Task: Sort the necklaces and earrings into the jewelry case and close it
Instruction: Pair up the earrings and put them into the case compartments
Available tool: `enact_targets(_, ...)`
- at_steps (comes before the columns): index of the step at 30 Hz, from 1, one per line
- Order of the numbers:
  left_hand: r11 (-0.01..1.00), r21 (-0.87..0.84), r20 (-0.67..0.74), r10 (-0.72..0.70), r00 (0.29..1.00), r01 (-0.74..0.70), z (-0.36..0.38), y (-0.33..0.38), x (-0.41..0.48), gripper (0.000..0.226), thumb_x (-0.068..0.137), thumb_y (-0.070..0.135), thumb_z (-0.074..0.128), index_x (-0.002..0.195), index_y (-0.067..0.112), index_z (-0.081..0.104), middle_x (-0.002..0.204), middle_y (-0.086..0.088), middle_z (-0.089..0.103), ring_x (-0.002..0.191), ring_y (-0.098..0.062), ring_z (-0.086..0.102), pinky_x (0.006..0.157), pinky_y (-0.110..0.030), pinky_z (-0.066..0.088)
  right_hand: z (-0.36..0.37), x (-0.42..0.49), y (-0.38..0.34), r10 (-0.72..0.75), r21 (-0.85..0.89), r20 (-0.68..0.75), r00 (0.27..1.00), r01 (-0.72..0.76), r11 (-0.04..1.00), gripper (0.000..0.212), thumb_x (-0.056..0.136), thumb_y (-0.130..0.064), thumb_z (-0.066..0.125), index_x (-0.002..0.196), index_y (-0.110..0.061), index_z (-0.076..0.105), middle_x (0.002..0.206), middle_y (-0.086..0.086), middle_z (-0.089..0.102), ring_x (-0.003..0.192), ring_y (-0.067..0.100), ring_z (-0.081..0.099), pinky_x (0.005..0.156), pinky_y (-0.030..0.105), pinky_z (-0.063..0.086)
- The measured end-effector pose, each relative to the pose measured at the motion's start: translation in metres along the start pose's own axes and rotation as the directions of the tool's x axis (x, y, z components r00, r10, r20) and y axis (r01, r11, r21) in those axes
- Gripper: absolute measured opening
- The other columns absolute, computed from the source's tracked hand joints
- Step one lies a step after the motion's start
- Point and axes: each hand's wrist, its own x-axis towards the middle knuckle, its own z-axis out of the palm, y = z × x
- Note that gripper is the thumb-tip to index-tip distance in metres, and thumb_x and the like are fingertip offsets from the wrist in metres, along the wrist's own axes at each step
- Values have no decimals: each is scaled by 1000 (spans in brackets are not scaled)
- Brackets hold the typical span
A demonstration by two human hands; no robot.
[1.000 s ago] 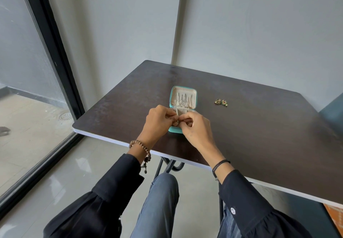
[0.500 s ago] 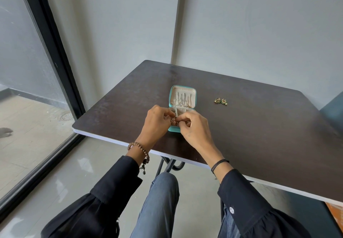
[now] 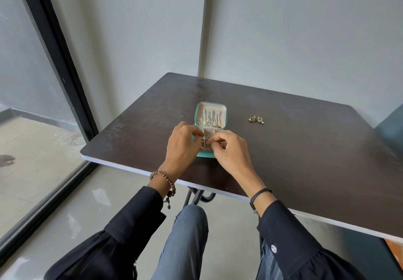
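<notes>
Dark brown table [image 3: 305, 159] seen from above. Left hand [image 3: 182, 146] curled at left edge of open teal jewelry case [image 3: 210, 114], fingertips pinched on small gold piece. Silver necklaces [image 3: 210, 119] hung in raised lid. Right hand [image 3: 229, 151] curled over near compartments, thumb and forefinger pinched on same piece. Pair of green-gold earrings [image 3: 256, 119] lying on table well right of case.
</notes>
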Motion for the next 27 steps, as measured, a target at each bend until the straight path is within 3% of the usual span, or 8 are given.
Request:
enact_targets(6,995,-77,-6,67,998,-67,15,26,13,20,88,4,62,94,15,78,103,-4,62,93,-24,63,83,-38,53,-24,9,16,78,43,-51,996,-76,996,17,92,-11,62,93,-18,78,100,-7,72,86,6,66,63,3,44)
enact_targets(10,982,-158,61,115,992,-104,33,61,25,18,88,6,63,94,11,79,98,-8,68,88,-20,64,85,-32,50,-43,19,31,140,85,-99,985,-132,988,14,93,-14,64,91,-17,77,89,-5,74,81,2,65,63,2,42)
enact_targets(14,978,-197,148,98,984,-68,61,91,44,22,86,3,58,96,8,78,97,-11,75,94,-24,67,85,-30,49,-61,33,56,211,82,-141,967,-201,976,9,91,-19,66,94,-20,75,86,-4,72,82,10,66,60,5,41)
enact_targets(19,990,-135,289,73,955,-35,101,112,70,24,86,1,55,102,-5,71,109,-20,68,109,-34,60,89,-34,45,-77,60,100,294,40,-196,936,-292,956,15,90,-19,69,103,-15,73,100,1,73,95,17,66,80,23,44)
enact_targets(27,1000,-7,332,2,943,0,150,113,110,28,93,7,54,118,-8,54,131,-25,49,126,-41,43,102,-41,38,-75,94,154,241,-92,-192,951,-262,961,34,93,-23,69,123,-7,63,118,13,62,114,29,59,97,30,44)
